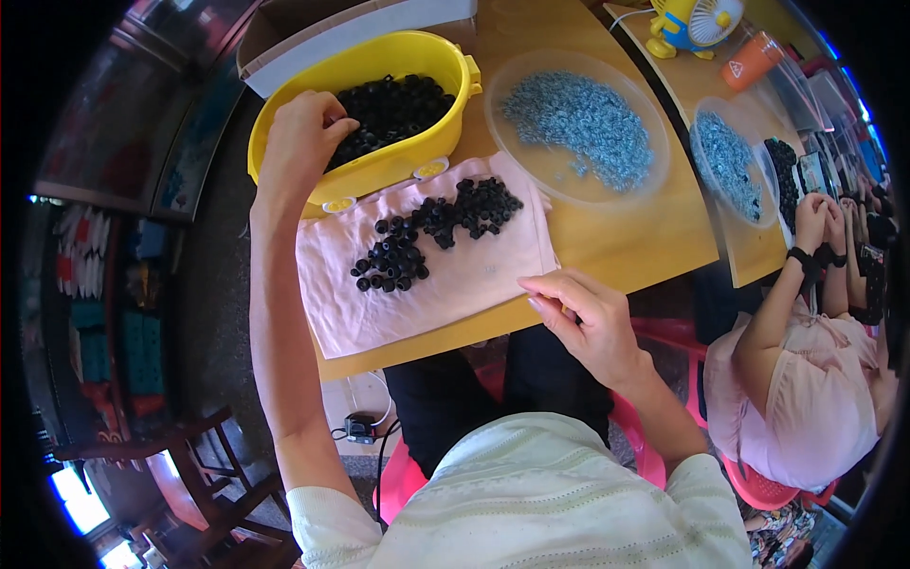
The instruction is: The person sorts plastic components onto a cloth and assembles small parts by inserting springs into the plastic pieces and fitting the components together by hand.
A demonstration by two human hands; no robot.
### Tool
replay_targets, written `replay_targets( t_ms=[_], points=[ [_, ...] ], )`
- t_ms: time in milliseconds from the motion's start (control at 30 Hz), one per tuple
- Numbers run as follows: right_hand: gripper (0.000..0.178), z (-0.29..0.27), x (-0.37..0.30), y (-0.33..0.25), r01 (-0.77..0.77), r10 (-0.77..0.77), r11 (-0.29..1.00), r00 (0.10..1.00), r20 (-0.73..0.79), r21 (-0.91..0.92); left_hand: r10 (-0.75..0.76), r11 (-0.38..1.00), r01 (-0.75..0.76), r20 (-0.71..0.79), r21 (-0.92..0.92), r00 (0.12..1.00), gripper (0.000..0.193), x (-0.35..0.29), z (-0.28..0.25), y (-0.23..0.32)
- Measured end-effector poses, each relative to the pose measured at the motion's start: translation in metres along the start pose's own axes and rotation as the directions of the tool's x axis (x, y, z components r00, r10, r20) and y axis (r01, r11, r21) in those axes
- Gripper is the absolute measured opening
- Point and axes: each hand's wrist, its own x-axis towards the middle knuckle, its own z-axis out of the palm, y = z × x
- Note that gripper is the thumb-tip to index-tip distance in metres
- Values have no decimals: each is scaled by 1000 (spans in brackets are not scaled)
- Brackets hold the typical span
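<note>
My left hand [305, 142] reaches over the near left side of a yellow tub [393, 152] that holds many small black caps [398, 106]. Its fingers are curled together at the caps, and whatever they hold is hidden. Beyond the cloth's right edge hovers my right hand [592, 327], thumb and forefinger slightly apart, nothing visible between them. On the pink cloth [445, 303] lies a loose heap of black hollow pieces [393, 261]. A tiny pale piece [491, 270] sits nearer my right hand.
A round clear tray [654, 175] of small light-blue pieces stands right of the tub. An open cardboard box [379, 30] is behind it. On the neighbouring table are another tray [703, 166], an orange cup [752, 61] and a yellow fan [697, 24]. A co-worker [796, 379] sits at right.
</note>
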Motion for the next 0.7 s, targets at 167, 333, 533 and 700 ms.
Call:
replay_targets(
  t_ms=[167, 333, 533, 700],
  points=[
    [14, 13, 7, 14, 12, -15, 998, 999, -51, -59, 50, 957, -146, -352, -250, 935, 20, -37, -5, 41],
    [18, 27, 21, 15, 73, -76, 986, 997, -14, -150, -202, 53, -107, -116, -993, 972, 23, -127, 18, 84],
    [20, 33, 30, 15, 102, -93, 947, 995, 44, -305, -252, -445, 5, 131, -895, 959, 25, -189, 79, 103],
    [21, 37, 32, 14, 135, -118, 930, 991, 69, -341, -260, -489, -11, 133, -872, 956, 25, -198, 86, 102]
  ],
)
